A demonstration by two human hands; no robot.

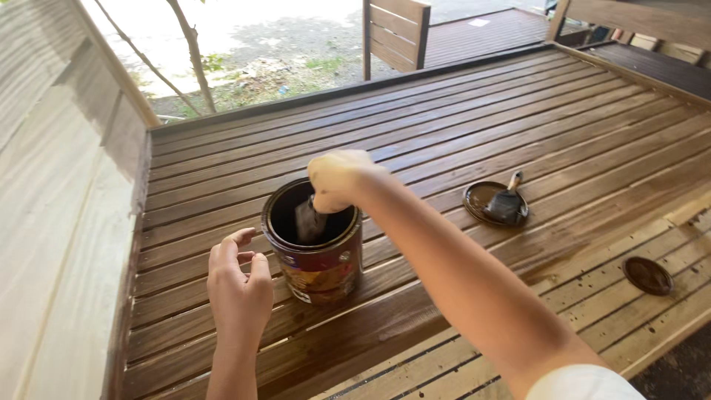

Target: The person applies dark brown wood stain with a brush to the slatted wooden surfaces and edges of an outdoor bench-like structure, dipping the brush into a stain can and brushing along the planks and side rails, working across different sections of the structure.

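Right now the right hand (337,180) is closed around a brush (309,219), its bristles down inside the open can (315,244) standing on the near left part of the slatted deck (444,118). Just left of the can, the left hand (238,285) hovers open, holding nothing. Farther right, a second brush (505,201) rests on a lid (478,198).

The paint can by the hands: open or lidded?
Open. The paint can stands upright with no lid; the right hand dips a brush inside.
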